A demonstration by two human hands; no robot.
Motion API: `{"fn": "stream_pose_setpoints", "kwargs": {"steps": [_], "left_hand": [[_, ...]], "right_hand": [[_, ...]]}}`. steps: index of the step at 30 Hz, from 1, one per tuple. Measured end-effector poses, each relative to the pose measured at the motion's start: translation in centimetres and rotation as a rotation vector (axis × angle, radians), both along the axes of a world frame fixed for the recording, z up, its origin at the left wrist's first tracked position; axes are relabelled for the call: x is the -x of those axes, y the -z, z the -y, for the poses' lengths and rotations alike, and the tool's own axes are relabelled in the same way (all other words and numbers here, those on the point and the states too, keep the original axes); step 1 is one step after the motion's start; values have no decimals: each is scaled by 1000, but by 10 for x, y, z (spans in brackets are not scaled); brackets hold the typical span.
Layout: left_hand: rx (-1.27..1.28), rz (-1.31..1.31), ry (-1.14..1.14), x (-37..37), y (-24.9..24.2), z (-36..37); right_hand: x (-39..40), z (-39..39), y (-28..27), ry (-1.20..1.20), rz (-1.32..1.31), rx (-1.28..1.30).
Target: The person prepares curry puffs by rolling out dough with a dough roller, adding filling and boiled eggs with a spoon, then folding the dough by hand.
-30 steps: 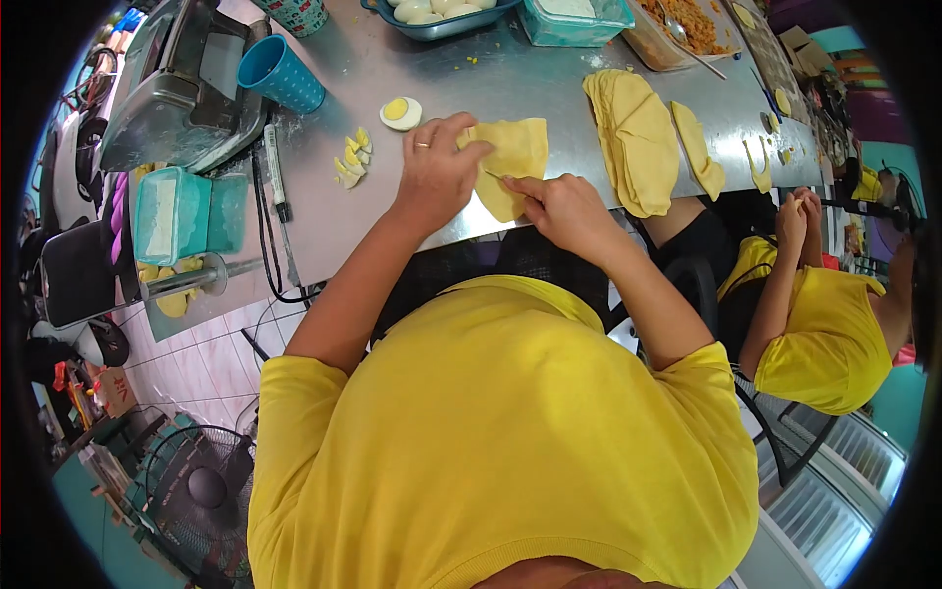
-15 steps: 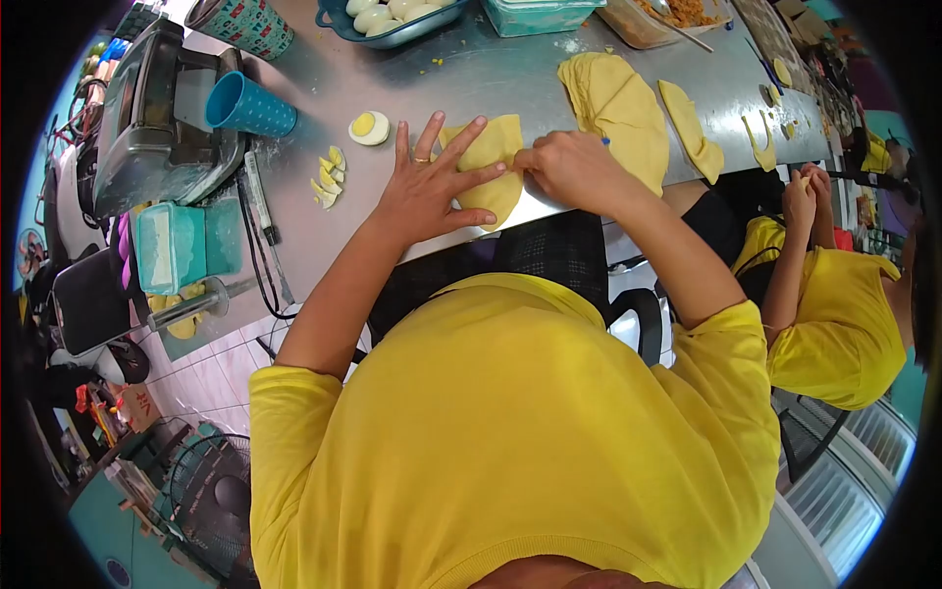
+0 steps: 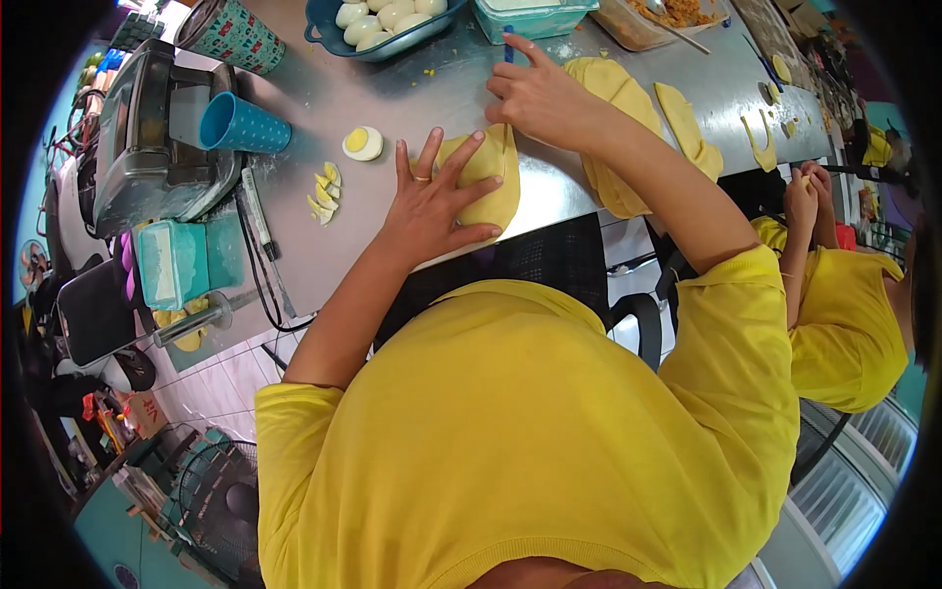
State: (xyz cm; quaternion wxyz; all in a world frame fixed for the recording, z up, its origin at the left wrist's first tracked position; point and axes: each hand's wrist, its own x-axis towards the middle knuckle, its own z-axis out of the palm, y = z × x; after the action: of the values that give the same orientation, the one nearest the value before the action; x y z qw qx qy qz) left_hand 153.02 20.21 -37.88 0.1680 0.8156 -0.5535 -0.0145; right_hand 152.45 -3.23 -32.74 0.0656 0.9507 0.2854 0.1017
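My left hand (image 3: 432, 201) lies with fingers spread on a flat sheet of yellow dough (image 3: 502, 191), pressing it to the metal table. A slim knife with a blue handle (image 3: 508, 44) is gripped in my right hand (image 3: 540, 96). Its thin blade points down at the far right edge of the dough sheet. Left of the dough sit half a boiled egg (image 3: 363, 144) and several egg wedges (image 3: 325, 191). A stack of dough sheets (image 3: 613, 182) lies to the right, partly hidden under my right forearm.
Along the back stand a blue basket of peeled eggs (image 3: 392, 49), a teal tub (image 3: 535, 22) and a container of orange filling (image 3: 643, 34). A dough machine (image 3: 162, 147) and blue cup (image 3: 243, 123) are at left. At right, a co-worker (image 3: 834, 294) sits near dough scraps (image 3: 760, 142).
My right hand has moved away from me, from the right side of the dough sheet to its far edge, with the knife now upright. My left hand stays spread on the dough.
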Motion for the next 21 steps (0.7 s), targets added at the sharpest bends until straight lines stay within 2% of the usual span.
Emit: {"fn": "stream_pose_setpoints", "kwargs": {"steps": [8, 14, 18, 20, 21], "left_hand": [[42, -31, -1, -1, -1, 1], [77, -24, 31, -1, 0, -1], [116, -77, -22, -2, -2, 6], [180, -37, -120, -4, 0, 16], [181, -42, -119, -6, 1, 20]], "right_hand": [[-31, 1, 1, -65, 159, 83], [-24, 5, 5, 13, 279, 39], [13, 1, -12, 186, 189, 25], [37, -9, -19, 258, 124, 19], [49, -16, -23, 431, -25, -93]]}}
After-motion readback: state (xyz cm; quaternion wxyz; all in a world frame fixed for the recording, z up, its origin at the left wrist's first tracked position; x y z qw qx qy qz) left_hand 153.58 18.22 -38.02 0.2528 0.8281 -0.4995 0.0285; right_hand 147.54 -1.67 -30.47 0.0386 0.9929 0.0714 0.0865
